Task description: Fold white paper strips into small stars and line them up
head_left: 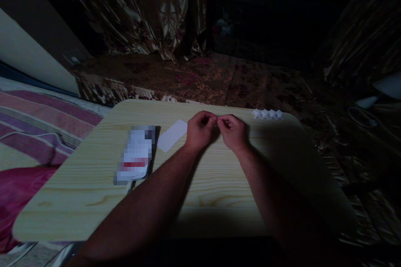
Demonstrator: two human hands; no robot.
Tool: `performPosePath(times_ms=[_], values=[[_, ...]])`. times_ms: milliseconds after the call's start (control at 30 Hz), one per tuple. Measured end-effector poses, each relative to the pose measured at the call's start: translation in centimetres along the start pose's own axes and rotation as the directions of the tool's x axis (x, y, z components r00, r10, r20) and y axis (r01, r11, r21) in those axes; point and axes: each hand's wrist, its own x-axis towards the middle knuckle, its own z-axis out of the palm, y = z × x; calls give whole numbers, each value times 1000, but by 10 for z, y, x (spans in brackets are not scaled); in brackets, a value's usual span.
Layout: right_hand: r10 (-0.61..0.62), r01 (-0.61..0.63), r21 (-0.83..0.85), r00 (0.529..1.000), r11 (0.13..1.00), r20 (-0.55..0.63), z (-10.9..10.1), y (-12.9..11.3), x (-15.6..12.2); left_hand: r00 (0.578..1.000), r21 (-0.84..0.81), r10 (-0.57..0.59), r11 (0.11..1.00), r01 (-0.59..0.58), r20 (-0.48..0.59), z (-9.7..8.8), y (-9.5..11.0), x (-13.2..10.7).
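My left hand (200, 130) and my right hand (232, 132) meet above the far middle of the wooden table. Both are closed, thumbs and fingertips pinched together around a tiny pale piece of paper (216, 119). Its shape is mostly hidden by the fingers. Just left of my left hand lies a flat white paper sheet (172, 135), set at a slant. Off to the right, by the far edge, several small white folded paper stars (267, 114) stand in a row.
On the left half of the table (219, 192) lies a blurred-out phone-like object (136, 154), with a white cable (129, 187) near its lower end. A striped bed cover (40, 121) is at the left. Patterned curtains (175, 8) hang behind, and the room is dark.
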Motion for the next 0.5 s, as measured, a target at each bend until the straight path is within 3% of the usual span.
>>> performPosePath(times_ms=[367, 500], values=[[34, -34, 1, 999, 999, 1, 0, -1, 0, 1000, -36, 4, 999, -4, -17, 0, 7, -1], [-48, 45, -84, 999, 995, -25, -2, -3, 2, 999, -52, -13, 999, 12, -29, -1, 7, 0]])
